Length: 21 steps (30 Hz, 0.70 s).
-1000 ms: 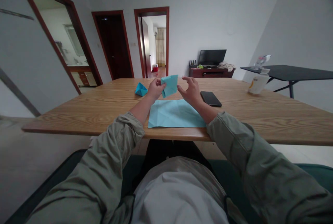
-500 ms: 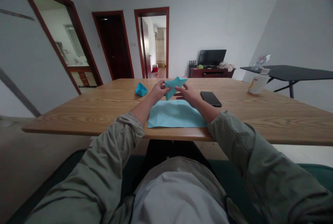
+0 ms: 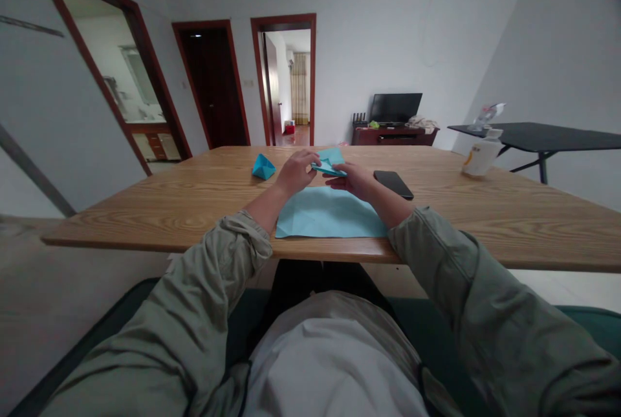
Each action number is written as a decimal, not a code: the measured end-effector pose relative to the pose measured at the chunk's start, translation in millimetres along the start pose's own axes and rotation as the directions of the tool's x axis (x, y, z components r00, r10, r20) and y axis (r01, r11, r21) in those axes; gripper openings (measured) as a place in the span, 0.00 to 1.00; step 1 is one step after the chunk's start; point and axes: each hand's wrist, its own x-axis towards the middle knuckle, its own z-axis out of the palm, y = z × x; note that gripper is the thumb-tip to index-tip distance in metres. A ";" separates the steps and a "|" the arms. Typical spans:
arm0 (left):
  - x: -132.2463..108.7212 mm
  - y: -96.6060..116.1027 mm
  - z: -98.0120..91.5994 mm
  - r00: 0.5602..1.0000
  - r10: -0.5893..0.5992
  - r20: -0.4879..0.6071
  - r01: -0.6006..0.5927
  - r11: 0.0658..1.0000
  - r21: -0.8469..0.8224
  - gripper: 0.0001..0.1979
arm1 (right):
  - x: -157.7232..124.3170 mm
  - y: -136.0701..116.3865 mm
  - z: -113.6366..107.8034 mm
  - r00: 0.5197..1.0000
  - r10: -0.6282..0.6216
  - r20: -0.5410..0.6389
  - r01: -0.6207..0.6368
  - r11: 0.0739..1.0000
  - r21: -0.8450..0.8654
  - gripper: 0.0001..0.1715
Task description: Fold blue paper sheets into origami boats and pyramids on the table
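Observation:
Both my hands hold a small folded piece of blue paper (image 3: 328,162) just above the wooden table (image 3: 194,200). My left hand (image 3: 297,172) pinches its left side with fingers closed. Gripping the right side from below is my right hand (image 3: 355,178), also closed. A larger flat sheet of light blue paper (image 3: 328,215) lies on the table under my hands, near the front edge. A finished blue folded paper shape (image 3: 263,166) sits on the table to the left of my left hand.
A black phone (image 3: 393,183) lies on the table right of my right hand. A white bottle (image 3: 480,152) stands farther right. A black side table (image 3: 543,136) is beyond it. Doorways and a TV stand line the far wall.
The folded paper went from upright in my left hand alone, to held by both hands, then lowered and tilted flat close to the table.

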 end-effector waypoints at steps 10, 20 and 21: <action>-3.1 -5.0 0.9 0.996 -0.023 0.082 0.032 0.993 -0.115 0.10 | -5.6 0.7 2.2 0.997 -0.082 -0.012 0.074 0.946 -0.315 0.12; -2.1 -8.6 3.3 0.986 -0.154 0.060 0.162 0.977 -0.141 0.20 | -8.3 -1.0 8.2 0.993 0.011 0.120 0.035 0.928 -0.371 0.15; -2.6 -9.3 3.5 0.978 -0.182 0.099 0.196 0.968 -0.156 0.18 | -8.6 -1.7 8.3 0.993 0.019 0.113 0.020 0.941 -0.337 0.17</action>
